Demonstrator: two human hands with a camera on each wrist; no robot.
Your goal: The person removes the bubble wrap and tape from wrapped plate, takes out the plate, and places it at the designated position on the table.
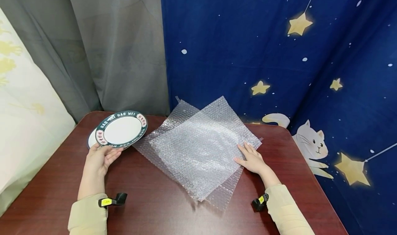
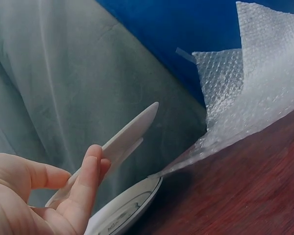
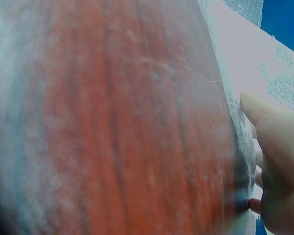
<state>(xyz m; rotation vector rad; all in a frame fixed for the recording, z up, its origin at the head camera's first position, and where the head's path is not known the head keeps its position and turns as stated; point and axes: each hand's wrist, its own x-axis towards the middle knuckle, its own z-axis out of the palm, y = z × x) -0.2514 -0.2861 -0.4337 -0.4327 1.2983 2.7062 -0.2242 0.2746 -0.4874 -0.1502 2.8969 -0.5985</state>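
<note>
My left hand [image 1: 100,157] pinches the near rim of a white plate [image 1: 122,130] with a dark green lettered border. The left wrist view shows this plate tilted and raised, thumb on one side and fingers on the other. Below it a second plate [image 2: 130,208] lies on the table, mostly covered by the first in the head view. On the right, my right hand [image 1: 252,159] rests with fingers spread on the right edge of a sheet of bubble wrap [image 1: 198,145]. Another bubble wrap sheet [image 1: 223,195] lies under that one, turned at an angle.
Both sheets spread over the middle of a dark red wooden table [image 1: 149,200], their far corners reaching its back edge. Behind the table hang a grey curtain [image 1: 121,55] and a blue curtain [image 1: 223,62] with stars. A pale curtain [image 1: 28,118] hangs at the left.
</note>
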